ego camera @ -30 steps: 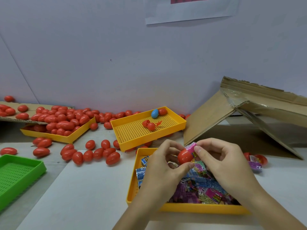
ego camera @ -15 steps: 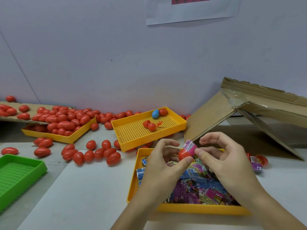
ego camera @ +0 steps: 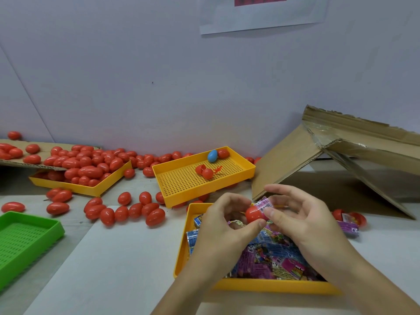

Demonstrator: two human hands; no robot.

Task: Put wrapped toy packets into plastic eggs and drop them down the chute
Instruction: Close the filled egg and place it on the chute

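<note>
Left hand [ego camera: 223, 226] pinches red egg half [ego camera: 253, 214] between curled thumb and fingers above packet tray [ego camera: 181, 251]; right hand [ego camera: 302, 220] thumb and forefinger press pink packet [ego camera: 263, 204] into it, other fingers spread

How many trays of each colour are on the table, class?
Yellow trays: 3, the egg tray, the middle tray and the packet tray
Green trays: 1
Total: 4

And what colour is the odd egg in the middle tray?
Blue egg, clearest in the head view.
</note>
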